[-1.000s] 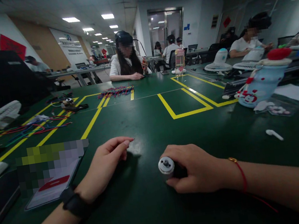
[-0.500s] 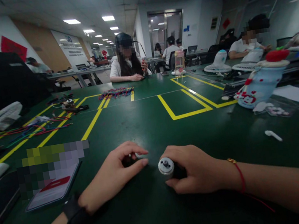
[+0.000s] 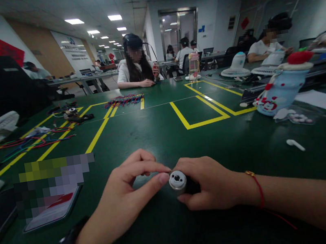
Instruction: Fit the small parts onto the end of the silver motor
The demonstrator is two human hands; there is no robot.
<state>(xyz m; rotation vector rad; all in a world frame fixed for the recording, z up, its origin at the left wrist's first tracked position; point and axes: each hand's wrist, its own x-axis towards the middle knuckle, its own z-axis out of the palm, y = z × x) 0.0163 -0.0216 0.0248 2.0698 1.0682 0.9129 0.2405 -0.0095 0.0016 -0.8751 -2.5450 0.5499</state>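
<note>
- A small cylindrical motor [image 3: 177,180] is gripped in the closed right hand [image 3: 209,187], low over the green table [image 3: 158,131], silver end cap turned toward the left.
- The left hand [image 3: 125,198], resting apart a second ago, has been brought across; thumb and forefinger are pinched shut at the cap's rim, though whether anything is held between them cannot be told.
- A phone [image 3: 53,209] lies to the left.
</note>
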